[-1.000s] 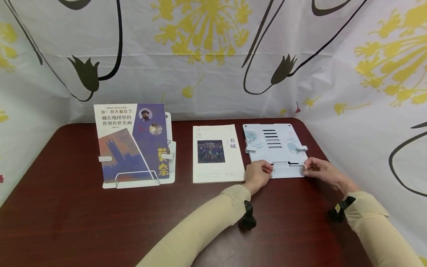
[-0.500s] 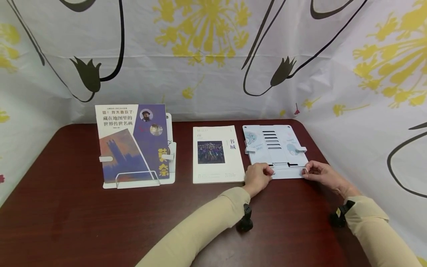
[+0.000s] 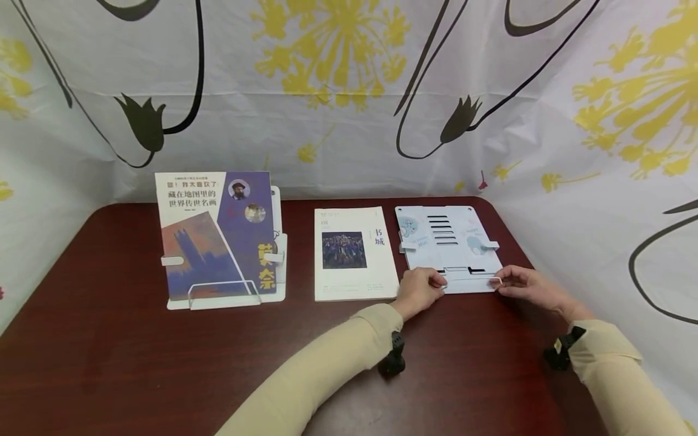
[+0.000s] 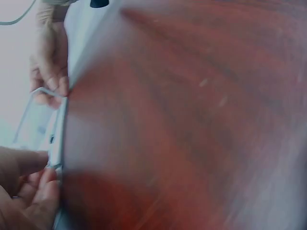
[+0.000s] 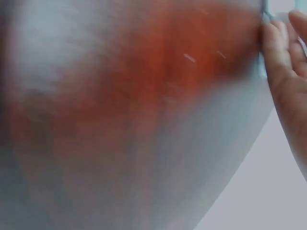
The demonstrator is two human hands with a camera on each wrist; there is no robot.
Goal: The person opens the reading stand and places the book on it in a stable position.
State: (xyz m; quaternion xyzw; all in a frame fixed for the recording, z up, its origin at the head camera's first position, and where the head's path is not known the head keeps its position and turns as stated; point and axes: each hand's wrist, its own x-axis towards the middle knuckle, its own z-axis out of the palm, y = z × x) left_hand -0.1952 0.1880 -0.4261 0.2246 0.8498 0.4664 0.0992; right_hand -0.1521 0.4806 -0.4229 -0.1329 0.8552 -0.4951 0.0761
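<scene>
A pale blue-white book stand with slots and cartoon prints lies flat on the table at the right. My left hand pinches the left end of the white wire page holder at the stand's near edge. At the opposite end of that wire, my right hand pinches it between thumb and fingers. In the left wrist view, the thumb and fingers of the left hand close on the stand's edge area, while the wire bends up at the other hand. The right wrist view is blurred and shows the right hand only partly.
A white magazine lies just left of the stand, close to my left wrist. Farther left, a purple and white book leans on another white stand with clips and a wire front. A printed cloth hangs behind the dark red table.
Both hands keep hold of the wire page holder, which has tipped slightly toward the stand's near edge. The head view has shifted a little. The books stay where they were.
</scene>
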